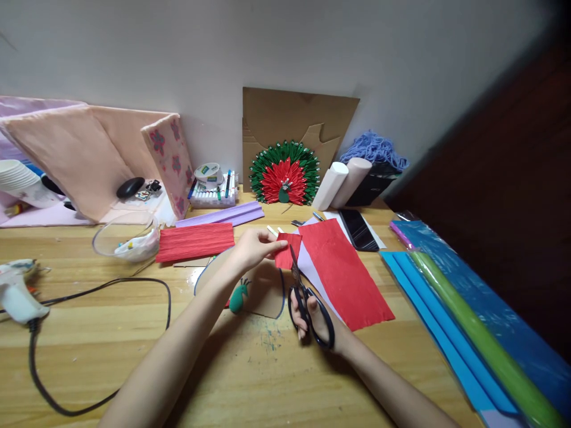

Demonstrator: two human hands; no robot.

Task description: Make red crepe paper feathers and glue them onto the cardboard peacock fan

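Observation:
My left hand (255, 246) pinches a small piece of red crepe paper (285, 252) above the wooden table. My right hand (317, 321) has its fingers through the black handles of a pair of scissors (300, 292), and the blades point up into the red piece. Under the hands lies a brown cardboard semicircle (263, 291) with a small green peacock body (238, 297) on it. A larger sheet of red crepe paper (345, 273) lies just to the right.
A glue gun (18, 291) with a black cord (89, 291) lies at the left. Folded red crepe (194, 242), a glass bowl (127, 238), markers (214, 193), a finished paper peacock (285, 172), a phone (358, 229) and blue and green paper rolls (468, 321) surround the work area.

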